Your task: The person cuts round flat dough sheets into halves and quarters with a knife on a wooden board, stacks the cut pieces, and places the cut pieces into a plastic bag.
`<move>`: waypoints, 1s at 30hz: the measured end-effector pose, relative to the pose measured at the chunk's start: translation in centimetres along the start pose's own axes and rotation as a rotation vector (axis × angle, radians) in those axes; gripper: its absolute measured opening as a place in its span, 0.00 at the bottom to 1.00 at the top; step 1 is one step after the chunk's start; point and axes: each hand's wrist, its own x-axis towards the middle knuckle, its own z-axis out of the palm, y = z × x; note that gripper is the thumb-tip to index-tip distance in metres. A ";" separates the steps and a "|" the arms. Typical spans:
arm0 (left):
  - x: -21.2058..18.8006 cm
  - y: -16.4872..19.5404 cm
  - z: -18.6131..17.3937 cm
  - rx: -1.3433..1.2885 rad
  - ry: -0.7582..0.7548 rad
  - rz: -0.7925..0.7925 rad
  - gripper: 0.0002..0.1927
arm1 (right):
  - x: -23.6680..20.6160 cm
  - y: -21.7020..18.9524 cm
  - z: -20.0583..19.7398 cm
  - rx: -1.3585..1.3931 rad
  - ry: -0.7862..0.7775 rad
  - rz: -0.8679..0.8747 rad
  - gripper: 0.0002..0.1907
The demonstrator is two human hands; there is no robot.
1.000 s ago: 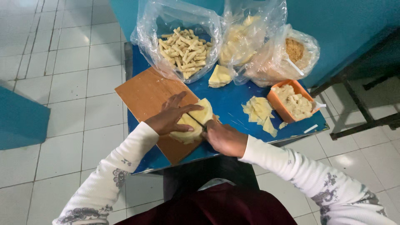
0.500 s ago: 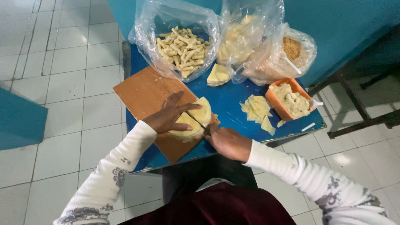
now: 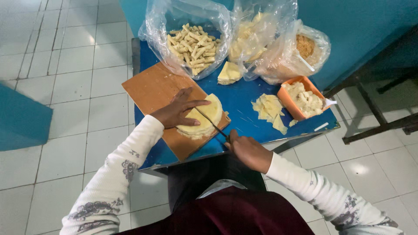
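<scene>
The cutting of a round stack of thin pale wrappers (image 3: 203,119) looks to be under way: the stack lies on the wooden cutting board (image 3: 152,89), toward its 4 o'clock corner. The left hand (image 3: 176,111) lies flat on the stack's 9 o'clock half, fingers spread and pressing down. The right hand (image 3: 249,150), at 4 o'clock from the stack, is closed around the handle of a knife (image 3: 213,124), whose blade runs across the stack's middle. As I judge it, the next move calls for a steady draw through every layer, with the left fingers kept clear of the edge.

The board sits on a small blue table (image 3: 244,98). At 12 o'clock stand clear plastic bags, one holding rolled pastry sticks (image 3: 193,48). At 3 o'clock lie cut wrapper pieces (image 3: 270,111) and an orange tub (image 3: 302,98) of filling. The floor is white tile (image 3: 65,56); the wall behind is blue (image 3: 348,21).
</scene>
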 end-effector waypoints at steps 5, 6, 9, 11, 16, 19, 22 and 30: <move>0.3 0.4 -0.4 0.039 0.006 -0.010 0.40 | -4.3 1.0 -0.6 -0.015 -0.001 0.001 0.18; 0.2 0.5 -0.4 0.068 0.014 0.004 0.41 | -5.5 1.1 -1.0 -0.003 0.010 -0.008 0.19; -0.8 0.9 0.4 0.054 0.213 0.137 0.42 | -7.8 2.1 -3.6 0.042 -0.166 0.183 0.20; -1.8 1.3 1.8 0.054 0.334 0.070 0.38 | -7.3 2.9 -5.2 0.129 -0.094 0.182 0.19; -2.6 1.8 4.4 0.048 0.441 -0.260 0.29 | 2.7 3.7 -3.6 0.328 0.376 -0.052 0.18; -2.8 1.2 4.3 0.096 0.353 -0.361 0.31 | 6.0 3.2 0.0 0.308 0.473 -0.145 0.18; -4.0 0.8 4.6 0.200 0.505 -0.292 0.29 | 5.5 2.4 2.7 0.222 0.554 -0.193 0.18; -9.9 0.4 5.6 0.047 0.778 -0.087 0.27 | 4.6 -1.1 5.0 0.433 0.511 -0.144 0.17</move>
